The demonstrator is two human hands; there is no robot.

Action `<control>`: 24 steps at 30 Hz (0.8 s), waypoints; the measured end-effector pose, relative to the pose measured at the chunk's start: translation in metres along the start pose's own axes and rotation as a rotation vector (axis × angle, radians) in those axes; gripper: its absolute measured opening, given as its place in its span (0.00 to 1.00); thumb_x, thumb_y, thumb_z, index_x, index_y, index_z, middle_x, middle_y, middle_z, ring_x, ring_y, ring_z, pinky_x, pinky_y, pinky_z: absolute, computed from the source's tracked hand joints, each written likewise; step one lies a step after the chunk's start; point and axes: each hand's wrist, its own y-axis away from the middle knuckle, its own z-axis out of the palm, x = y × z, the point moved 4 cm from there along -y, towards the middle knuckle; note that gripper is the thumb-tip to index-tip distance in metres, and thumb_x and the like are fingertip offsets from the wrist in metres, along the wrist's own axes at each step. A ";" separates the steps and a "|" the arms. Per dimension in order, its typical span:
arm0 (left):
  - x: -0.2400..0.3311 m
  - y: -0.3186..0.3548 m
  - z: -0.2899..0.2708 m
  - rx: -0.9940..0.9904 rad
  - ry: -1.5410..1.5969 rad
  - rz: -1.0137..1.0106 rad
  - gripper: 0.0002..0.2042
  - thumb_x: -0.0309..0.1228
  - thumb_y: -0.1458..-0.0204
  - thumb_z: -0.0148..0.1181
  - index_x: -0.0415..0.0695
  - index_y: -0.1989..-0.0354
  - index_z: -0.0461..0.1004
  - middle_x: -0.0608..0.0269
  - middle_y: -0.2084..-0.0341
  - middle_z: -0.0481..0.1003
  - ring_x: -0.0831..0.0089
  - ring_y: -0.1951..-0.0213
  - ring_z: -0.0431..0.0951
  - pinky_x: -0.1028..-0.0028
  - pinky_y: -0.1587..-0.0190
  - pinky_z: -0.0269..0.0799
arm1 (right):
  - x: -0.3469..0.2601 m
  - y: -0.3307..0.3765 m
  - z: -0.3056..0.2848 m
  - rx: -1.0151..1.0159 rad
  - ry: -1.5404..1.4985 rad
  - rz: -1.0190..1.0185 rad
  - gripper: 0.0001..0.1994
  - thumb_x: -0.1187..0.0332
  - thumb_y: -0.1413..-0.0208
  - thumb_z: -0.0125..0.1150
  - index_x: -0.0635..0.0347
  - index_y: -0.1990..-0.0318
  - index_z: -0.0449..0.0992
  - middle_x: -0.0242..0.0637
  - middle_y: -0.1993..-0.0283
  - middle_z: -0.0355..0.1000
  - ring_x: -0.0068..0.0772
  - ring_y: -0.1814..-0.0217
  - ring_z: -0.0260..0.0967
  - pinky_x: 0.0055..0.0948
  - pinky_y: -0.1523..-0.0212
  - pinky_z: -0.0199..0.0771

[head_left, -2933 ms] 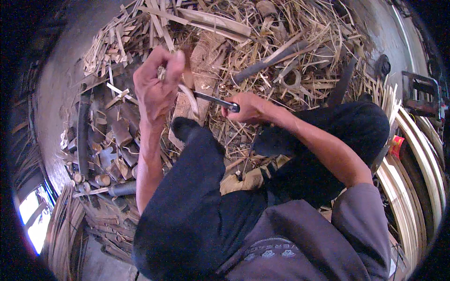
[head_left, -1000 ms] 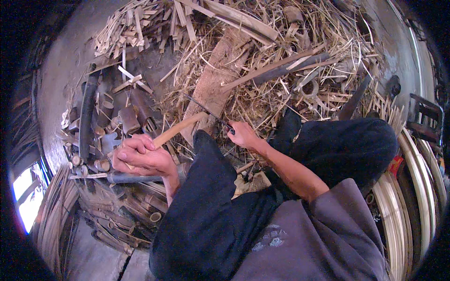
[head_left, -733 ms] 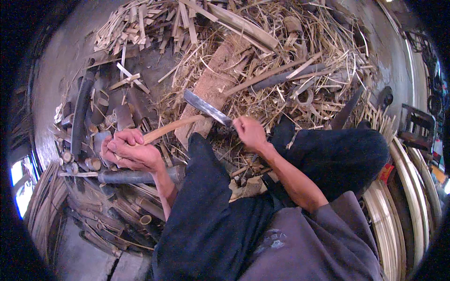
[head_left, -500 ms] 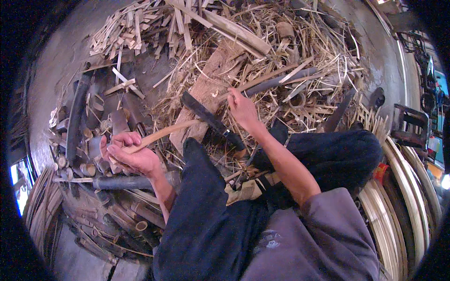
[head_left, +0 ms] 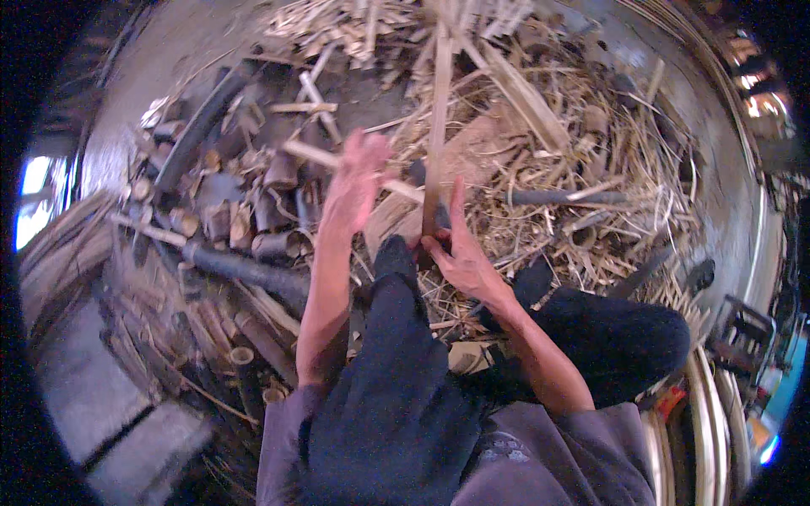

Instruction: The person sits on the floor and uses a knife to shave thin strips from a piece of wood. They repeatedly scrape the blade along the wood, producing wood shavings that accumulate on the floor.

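My right hand [head_left: 460,257] grips the lower end of a long flat bamboo strip [head_left: 438,110] between thumb and fingers. The strip stands nearly upright in the picture, its far end blurred. To its left, my left hand [head_left: 359,181] is smeared by motion, fingers pointing away from me. A shorter pale strip [head_left: 312,154] passes behind or through that hand; I cannot tell whether it is held. Beneath both hands lies a worn wooden block [head_left: 396,218] beside my foot. A dark blade [head_left: 442,217] shows partly behind the long strip and my right hand.
Shavings [head_left: 548,228] and split pieces spread to the right. Cut bamboo sections [head_left: 278,173] stand at the left, with a dark bamboo pole [head_left: 245,268] below them. Split sticks [head_left: 337,29] are heaped at the far side. A small stool [head_left: 742,337] is at the right.
My right hand has drawn back toward me and the long strip now stands upright across the block. My left hand has moved up and right. The view has shifted.
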 end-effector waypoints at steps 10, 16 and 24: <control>0.024 0.015 0.040 -0.171 -0.888 0.252 0.09 0.28 0.42 0.52 0.38 0.57 0.73 0.61 0.75 0.75 0.78 0.74 0.73 0.74 0.70 0.71 | 0.026 0.018 0.003 -0.279 -0.167 0.478 0.16 0.65 0.38 0.53 0.65 0.48 0.70 0.34 0.62 0.76 0.19 0.62 0.70 0.23 0.61 0.72; -0.009 0.019 0.008 0.051 -0.807 0.217 0.07 0.27 0.44 0.53 0.36 0.63 0.72 0.57 0.82 0.73 0.75 0.79 0.70 0.71 0.74 0.67 | 0.061 0.024 0.006 -0.220 0.065 0.269 0.16 0.60 0.38 0.53 0.63 0.50 0.73 0.31 0.63 0.75 0.17 0.61 0.69 0.23 0.60 0.70; -0.061 0.046 -0.043 0.230 -0.931 0.227 0.13 0.27 0.43 0.52 0.39 0.51 0.72 0.56 0.79 0.73 0.74 0.78 0.72 0.73 0.74 0.68 | 0.071 0.031 0.012 -0.297 0.294 0.479 0.14 0.62 0.40 0.53 0.62 0.53 0.73 0.41 0.61 0.76 0.29 0.62 0.75 0.31 0.61 0.74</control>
